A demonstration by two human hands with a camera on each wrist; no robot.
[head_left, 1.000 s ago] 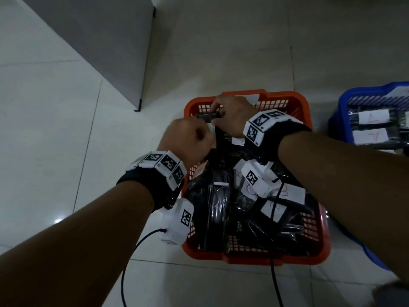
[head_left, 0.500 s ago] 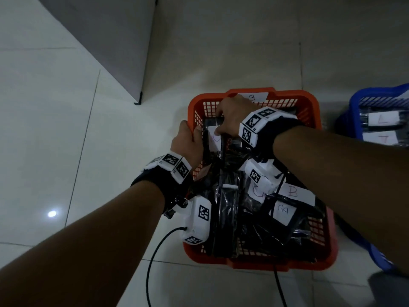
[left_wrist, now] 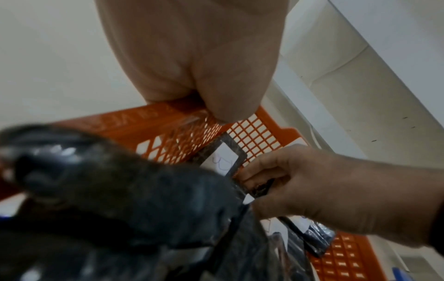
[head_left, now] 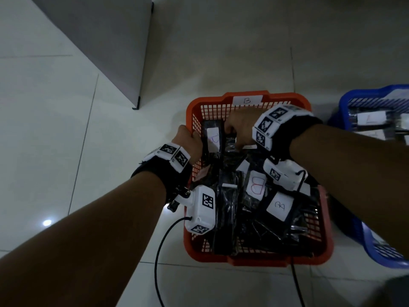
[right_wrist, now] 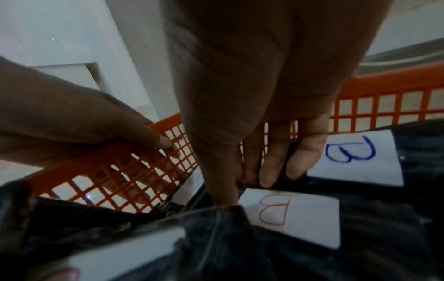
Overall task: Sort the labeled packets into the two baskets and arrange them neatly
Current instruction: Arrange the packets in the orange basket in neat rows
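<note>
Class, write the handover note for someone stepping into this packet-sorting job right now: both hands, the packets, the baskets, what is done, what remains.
Left hand: grips the left rim of the orange basket, fingers outside the mesh.
Right hand: inside at the far end, fingers pinching a black packet beside an upright packet.
Done: B-labelled packets fill the orange basket, tagged B; the blue basket on the right holds other labelled packets.
Left: near packets lie jumbled, labels at mixed angles; stand and align them.

I see my left hand (head_left: 188,144) gripping the left rim of the orange basket (head_left: 256,260), which is tagged B on its far wall. My right hand (head_left: 240,127) grips black packets (head_left: 230,209) inside. A blue basket (head_left: 376,249) sits right.
</note>
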